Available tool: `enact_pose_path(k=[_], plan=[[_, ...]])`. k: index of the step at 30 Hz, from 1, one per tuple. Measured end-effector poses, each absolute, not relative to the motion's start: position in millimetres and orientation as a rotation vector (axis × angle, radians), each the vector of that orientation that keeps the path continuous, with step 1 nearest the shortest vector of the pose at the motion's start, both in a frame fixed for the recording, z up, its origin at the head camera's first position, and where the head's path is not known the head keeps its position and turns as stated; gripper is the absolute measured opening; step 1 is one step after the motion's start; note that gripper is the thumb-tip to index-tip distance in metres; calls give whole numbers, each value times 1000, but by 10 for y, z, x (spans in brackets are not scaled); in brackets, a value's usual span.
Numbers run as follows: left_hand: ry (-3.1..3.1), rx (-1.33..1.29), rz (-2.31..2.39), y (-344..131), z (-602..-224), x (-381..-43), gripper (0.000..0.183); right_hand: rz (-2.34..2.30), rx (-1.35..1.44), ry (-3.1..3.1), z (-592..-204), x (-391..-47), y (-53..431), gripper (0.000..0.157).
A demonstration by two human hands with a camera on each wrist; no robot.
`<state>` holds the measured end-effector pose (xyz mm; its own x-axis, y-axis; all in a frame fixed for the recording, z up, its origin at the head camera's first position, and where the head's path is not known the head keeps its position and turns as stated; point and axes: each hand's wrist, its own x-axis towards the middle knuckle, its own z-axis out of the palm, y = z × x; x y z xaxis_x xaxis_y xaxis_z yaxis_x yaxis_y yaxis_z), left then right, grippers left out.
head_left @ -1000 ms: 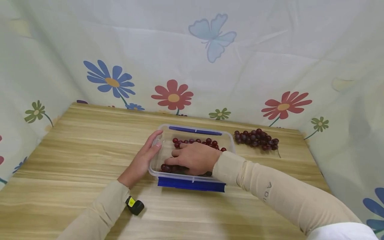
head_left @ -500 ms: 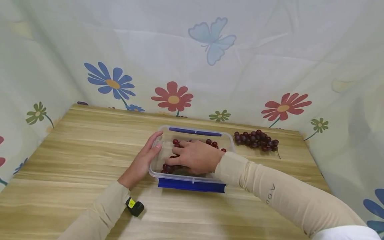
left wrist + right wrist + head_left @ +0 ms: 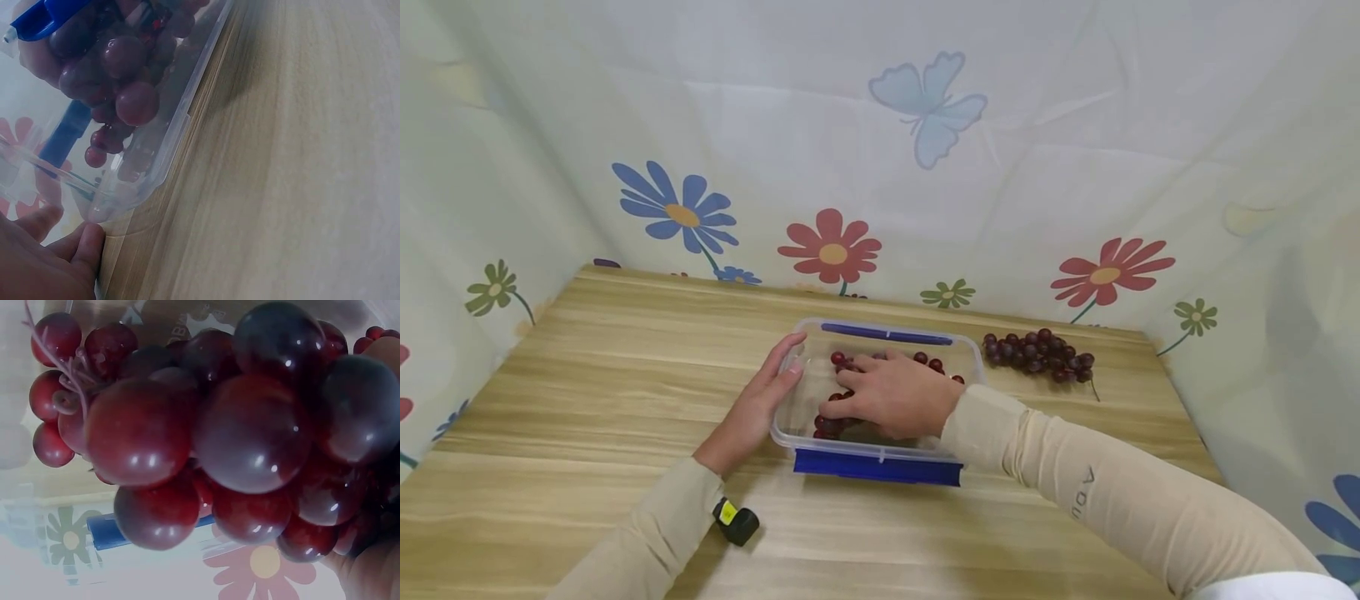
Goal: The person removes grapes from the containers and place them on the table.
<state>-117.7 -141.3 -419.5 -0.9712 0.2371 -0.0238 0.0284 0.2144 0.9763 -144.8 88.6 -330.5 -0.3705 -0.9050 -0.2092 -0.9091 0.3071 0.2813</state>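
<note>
A clear plastic container [image 3: 880, 454] with blue clip flaps stands on the wooden table. My left hand [image 3: 751, 408] rests against its left side, fingers fairly straight; in the left wrist view the fingertips [image 3: 92, 240] meet the outside of a lower corner. My right hand [image 3: 898, 396] reaches down inside the container and grips a bunch of dark red grapes [image 3: 831, 427], its fingers spread over the bunch and partly sunk among the fruit. Up close, the right wrist view shows these grapes [image 3: 250, 434] with a curled stem [image 3: 69, 381]; much of the grip is hidden behind them.
A second bunch of dark grapes [image 3: 1037, 354] lies on the table [image 3: 625, 375] to the right of the container. Behind the table hangs a white curtain [image 3: 745, 125] printed with flowers and a butterfly. A small black device [image 3: 737, 525] is on my left wrist.
My right hand has shifted slightly to the right inside the container, and the grapes under it have moved along. The left hand keeps its place at the container's side.
</note>
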Motion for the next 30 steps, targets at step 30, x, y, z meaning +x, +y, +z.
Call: enact_pose_path(k=[30], plan=[[2297,272,1879,-1408,-4204,-1193,52,754,-1801,2516,-3108,-1341,1035,40]])
